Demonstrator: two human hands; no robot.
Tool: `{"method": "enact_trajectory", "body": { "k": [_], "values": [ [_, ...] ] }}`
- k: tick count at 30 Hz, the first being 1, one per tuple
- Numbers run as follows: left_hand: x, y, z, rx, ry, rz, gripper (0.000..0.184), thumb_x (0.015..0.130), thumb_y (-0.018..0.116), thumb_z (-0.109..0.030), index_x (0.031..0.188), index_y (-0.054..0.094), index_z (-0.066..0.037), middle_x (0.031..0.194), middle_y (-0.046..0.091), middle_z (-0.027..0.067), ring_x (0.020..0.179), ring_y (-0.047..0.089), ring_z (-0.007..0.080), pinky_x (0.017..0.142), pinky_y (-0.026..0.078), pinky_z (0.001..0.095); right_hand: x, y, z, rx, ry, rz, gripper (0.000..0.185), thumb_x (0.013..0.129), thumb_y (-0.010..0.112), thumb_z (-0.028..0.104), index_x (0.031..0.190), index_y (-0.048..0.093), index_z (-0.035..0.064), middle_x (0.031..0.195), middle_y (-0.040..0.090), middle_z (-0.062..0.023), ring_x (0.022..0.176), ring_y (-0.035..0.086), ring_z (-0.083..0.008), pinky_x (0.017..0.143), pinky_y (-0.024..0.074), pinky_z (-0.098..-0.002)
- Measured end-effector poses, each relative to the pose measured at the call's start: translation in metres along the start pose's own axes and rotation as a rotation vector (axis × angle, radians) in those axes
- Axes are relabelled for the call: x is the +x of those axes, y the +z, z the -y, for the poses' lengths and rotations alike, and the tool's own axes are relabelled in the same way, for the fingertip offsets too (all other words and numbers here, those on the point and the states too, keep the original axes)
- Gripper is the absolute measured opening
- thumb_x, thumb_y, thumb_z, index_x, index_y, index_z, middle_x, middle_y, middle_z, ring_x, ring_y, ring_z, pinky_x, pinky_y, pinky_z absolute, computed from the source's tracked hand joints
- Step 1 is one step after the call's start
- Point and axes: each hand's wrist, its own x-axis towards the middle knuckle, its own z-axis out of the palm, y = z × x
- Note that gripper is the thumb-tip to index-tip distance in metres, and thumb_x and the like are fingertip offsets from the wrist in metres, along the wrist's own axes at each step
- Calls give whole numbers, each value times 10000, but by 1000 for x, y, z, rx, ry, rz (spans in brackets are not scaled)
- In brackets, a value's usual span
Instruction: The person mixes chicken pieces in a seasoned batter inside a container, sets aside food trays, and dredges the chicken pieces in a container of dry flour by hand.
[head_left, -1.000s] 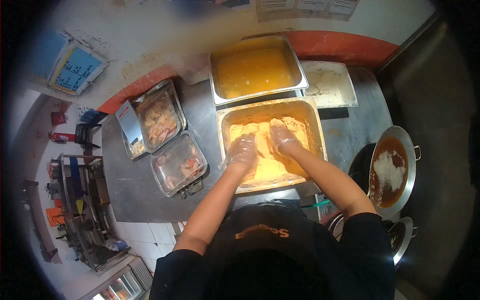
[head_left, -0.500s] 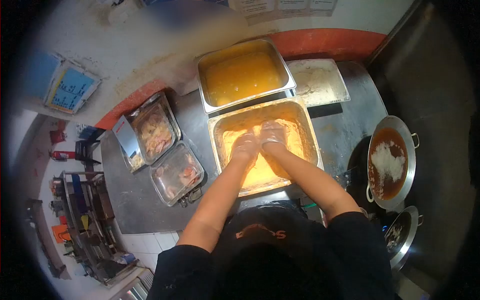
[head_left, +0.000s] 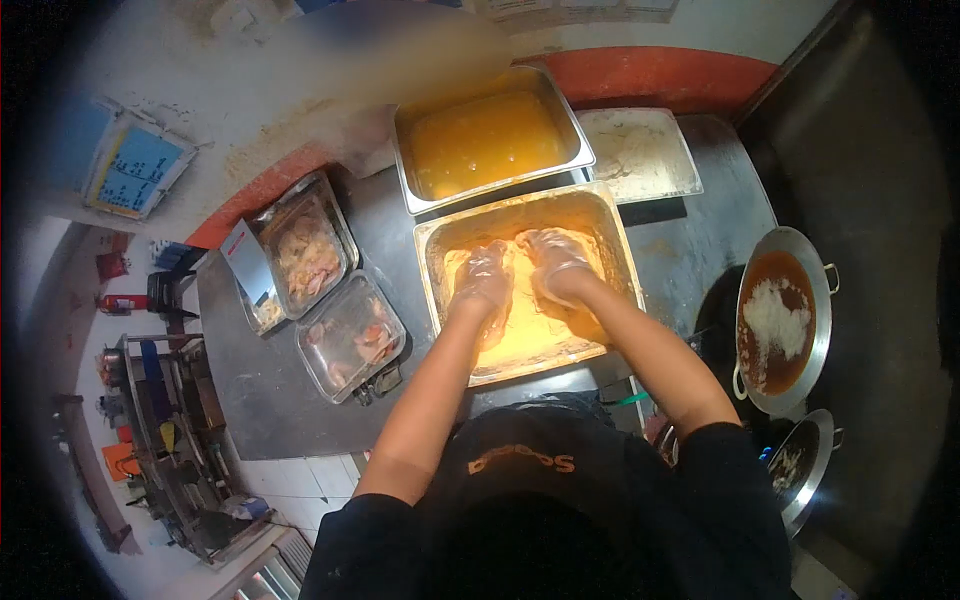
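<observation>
Both my hands wear thin clear plastic gloves and are in a metal pan [head_left: 626, 262] of yellow-orange powder [head_left: 530, 325] that looks like seasoned flour. My left hand [head_left: 487, 275] rests on the powder at the left of the middle, fingers pointing away from me and loosely apart. To its right, my right hand [head_left: 556, 258] touches the powder with its fingers bent inward, not closed. A band of powder shows between the two hands. Fingertips are partly sunk or hidden, and I make out no piece of food in either hand.
Behind stands a deep metal pan [head_left: 585, 158] of orange liquid, beside a tray of pale flour [head_left: 640, 155]. Left are clear containers of raw meat [head_left: 310, 262] and a few pieces [head_left: 375, 342]. At right, a wok [head_left: 822, 330] holds brown liquid with white foam; another pan [head_left: 825, 470] sits nearer.
My hands have moved apart: the right one shifted right and the left one slightly left, leaving more powder visible between them. The whole view has tilted a little.
</observation>
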Motion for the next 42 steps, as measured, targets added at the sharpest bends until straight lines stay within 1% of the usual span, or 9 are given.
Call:
{"method": "enact_trajectory", "body": {
  "k": [5,7,18,21,24,29,33,35,42],
  "values": [
    [26,56,18,-267,-107,-105,484,911,417,-203,1342,434,18,1345,465,267,1289,425,353,1103,302,394,19,28,35,139,408,58,456,915,440,205,1337,431,31,1275,537,-217,1162,542,-334,992,420,-415],
    [38,59,30,-269,-65,-37,453,926,374,-166,1316,451,50,1350,457,271,1294,420,348,1105,302,395,27,47,21,248,414,-147,349,951,338,198,1097,595,14,1088,629,-232,970,626,-371,847,501,-445],
    [16,23,22,-127,234,-248,338,817,536,-64,1135,622,12,1067,644,225,1000,613,364,891,475,419,-28,-28,18,403,107,-138,210,718,682,148,910,693,63,871,651,-193,957,629,-325,843,496,-399],
    [10,-1,-3,-193,-14,-42,309,805,568,-44,1099,653,-3,1033,663,209,943,635,353,838,499,399,-16,-33,21,46,459,-250,190,771,653,160,937,702,81,1007,649,-177,988,622,-325,886,492,-399],
    [16,21,6,-660,-30,-294,245,794,635,-35,1031,667,14,909,669,210,770,656,310,725,513,371,-1,-32,20,220,763,-81,254,883,504,147,1058,671,69,1170,610,-180,1047,614,-322,894,497,-423],
    [31,56,43,248,228,-343,249,813,616,-38,1052,644,26,917,671,141,810,631,241,725,497,314,-2,-18,23,255,681,-158,303,910,427,140,1125,613,34,1138,625,-193,1032,627,-328,860,513,-437],
    [28,42,23,-567,-106,-132,289,777,574,-9,1057,640,20,919,660,184,877,633,287,777,495,340,4,-7,15,376,651,-124,291,902,437,142,1110,609,33,1150,621,-189,1037,619,-346,854,507,-449],
    [26,40,23,-176,140,-218,316,756,538,3,1055,640,24,921,649,210,916,629,313,832,485,352,4,-6,13,395,656,-42,286,897,449,142,1109,609,36,1160,616,-189,1037,617,-353,852,505,-453],
    [27,39,21,-225,276,-263,348,767,566,-45,1105,641,-14,965,654,208,968,619,338,890,469,377,-11,-14,17,351,429,-47,280,877,475,99,1112,613,33,1175,610,-190,1083,599,-330,917,474,-410]
  ]
}}
